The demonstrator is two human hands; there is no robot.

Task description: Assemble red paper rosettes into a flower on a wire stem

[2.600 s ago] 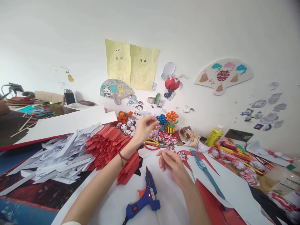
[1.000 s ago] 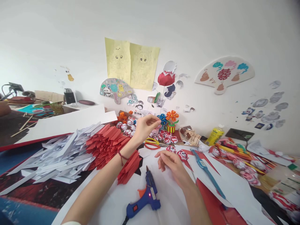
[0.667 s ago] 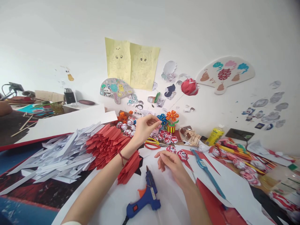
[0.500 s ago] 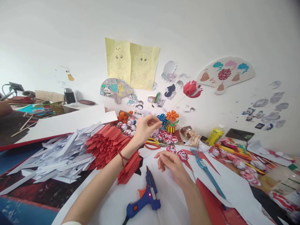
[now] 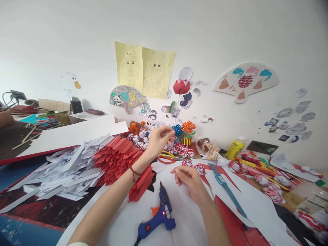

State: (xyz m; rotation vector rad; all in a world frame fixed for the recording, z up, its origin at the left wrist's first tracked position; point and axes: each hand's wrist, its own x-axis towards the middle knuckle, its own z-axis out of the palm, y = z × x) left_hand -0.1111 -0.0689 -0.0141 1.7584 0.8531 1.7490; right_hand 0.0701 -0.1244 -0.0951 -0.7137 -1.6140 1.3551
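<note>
My left hand (image 5: 159,141) is raised, its thumb and fingertips pinched on the thin stem of a red-and-white paper flower (image 5: 181,86). The bloom stands nearly upright against the wall, well above my fingers. Lower down and to the right, my right hand (image 5: 189,179) hovers over the white paper, holding nothing, with fingers loosely bent and a little apart. Between my forearms lies a blue glue gun (image 5: 161,213), its nozzle pointing away from me and a small red light glowing. Two small red-and-white paper flowers (image 5: 200,169) sit just beyond my right hand.
Left of my arm are piles of folded white strips (image 5: 69,164) and red paper pieces (image 5: 118,160). Scissors (image 5: 166,158) lie behind my hands. A blue watch-like strap (image 5: 227,189) is at the right, with a yellow bottle (image 5: 235,148) farther back. Several paper flowers line the wall.
The held paper flower has swung left from a rightward lean to nearly upright, turning so its side shows. My hands have stayed almost in place.
</note>
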